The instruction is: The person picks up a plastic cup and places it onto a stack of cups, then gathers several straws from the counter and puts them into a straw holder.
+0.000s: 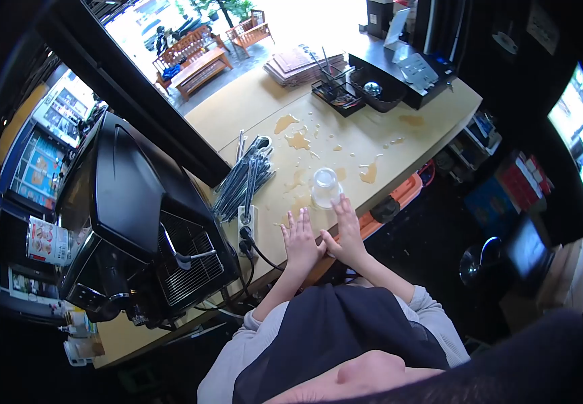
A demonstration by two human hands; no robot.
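Observation:
A clear plastic cup (325, 187) is on the wooden counter (251, 111), just beyond my hands. The fingertips of my right hand (349, 236) overlap its near edge in this view; the fingers are stretched out and the hand is open. Beside it, my left hand (300, 244) lies over the counter's front part with its fingers spread, holding nothing. The two thumbs come close together. Light-brown liquid (297, 140) is spilled in several puddles and drops around and beyond the cup.
A black espresso machine (130, 195) stands at the left. Wrapped straws (243, 182) and a power strip (247, 225) with black plugs lie left of my hands. Farther back are stacked papers (298, 64), a black wire basket (338, 99) and a dark cash drawer (413, 71).

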